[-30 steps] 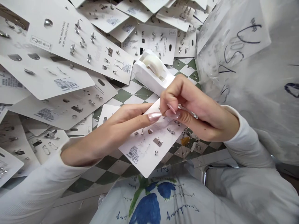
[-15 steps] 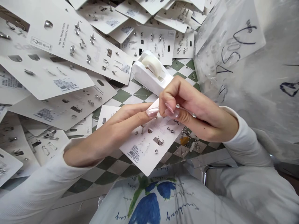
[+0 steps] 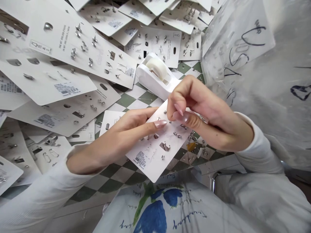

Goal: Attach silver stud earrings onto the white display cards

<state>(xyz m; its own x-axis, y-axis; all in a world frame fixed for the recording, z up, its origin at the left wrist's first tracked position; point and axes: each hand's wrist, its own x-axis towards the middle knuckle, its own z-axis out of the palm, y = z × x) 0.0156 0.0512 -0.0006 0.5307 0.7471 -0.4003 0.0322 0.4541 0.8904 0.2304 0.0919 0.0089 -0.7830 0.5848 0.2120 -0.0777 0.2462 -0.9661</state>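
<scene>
A white earring card (image 3: pixel 155 165), bearing several small silver earrings and a printed barcode label, is tilted over the table. My left hand (image 3: pixel 128 129) grips it from the left, thumb flat across the front and the other fingers behind. Over the card's upper right part, my right hand (image 3: pixel 209 119) is closed in a pinch, thumb against curled index finger. Whatever sits between those fingertips is too small or hidden to name. Just behind my hands stands a white tape dispenser (image 3: pixel 143 75) with a tape roll (image 3: pixel 159 68) in it.
Overlapping earring cards (image 3: pixel 97 55) are heaped on the left and at the back. A large clear plastic bag (image 3: pixel 255 81) with handwriting stands on the right. Loose silver jewellery pieces (image 3: pixel 194 139) lie on the green-and-white checkered table (image 3: pixel 109 179), beside my right hand.
My left thumb has slid slightly down and right on the card, uncovering more of its upper part. The right hand has shifted a little to the right, still pinched.
</scene>
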